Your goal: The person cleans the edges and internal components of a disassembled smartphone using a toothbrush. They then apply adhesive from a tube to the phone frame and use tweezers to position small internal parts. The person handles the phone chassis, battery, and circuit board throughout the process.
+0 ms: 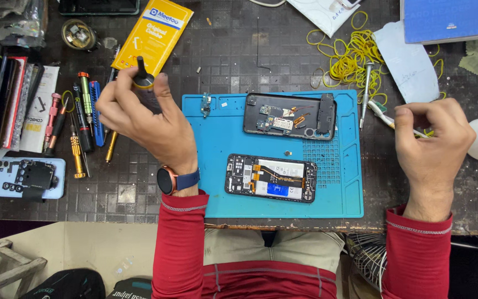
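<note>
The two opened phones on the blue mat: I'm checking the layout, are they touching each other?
Apart. The head view shows a strip of bare blue mat between the upper phone and the lower phone.

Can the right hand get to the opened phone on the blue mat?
Probably yes. The right hand is beside the blue mat, and nothing stands between it and the opened phone. But it already pinches a thin white tool, so its fingers aren't free.

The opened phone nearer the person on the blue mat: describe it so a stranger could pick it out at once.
Start at the blue mat in the middle of the dark table. Two opened phones lie on it; take the lower phone, nearest the person's lap. Unlike the upper phone, it shows a white and blue battery crossed by an orange ribbon cable.
</note>
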